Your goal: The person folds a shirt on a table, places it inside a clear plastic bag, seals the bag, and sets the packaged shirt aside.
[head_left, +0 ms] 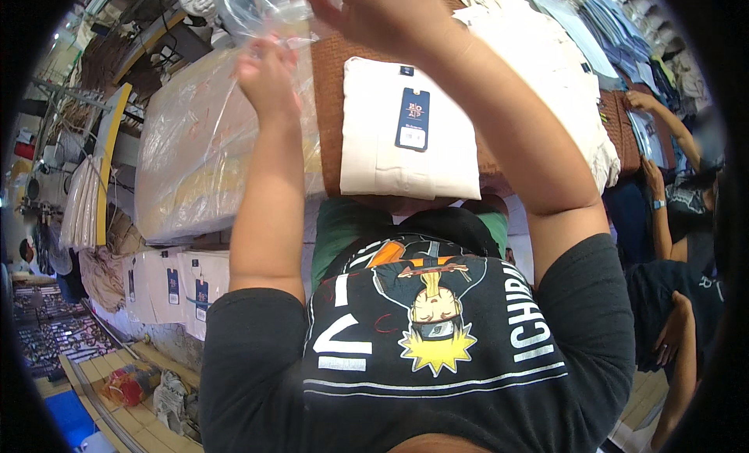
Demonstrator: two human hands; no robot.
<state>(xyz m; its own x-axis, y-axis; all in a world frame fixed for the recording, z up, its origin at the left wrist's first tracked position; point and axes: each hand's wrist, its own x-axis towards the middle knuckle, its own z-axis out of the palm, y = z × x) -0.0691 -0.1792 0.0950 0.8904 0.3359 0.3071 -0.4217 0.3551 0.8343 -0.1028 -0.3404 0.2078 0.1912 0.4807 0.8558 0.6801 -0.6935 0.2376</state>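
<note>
Nearest us, at the frame's upper centre, a folded cream garment (367, 129) with a dark blue tag (414, 113) lies on the brown surface (329, 117). Farther up, our left hand (271, 77) pinches clear plastic (250, 8); our right hand (382, 16) is beside it, fingers blurred, grip impossible to tell. Folded blue garments (615, 30) sit upper right.

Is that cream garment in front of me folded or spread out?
Folded: the cream garment lies as a compact rectangle on the brown surface, dark tag on top.
</note>
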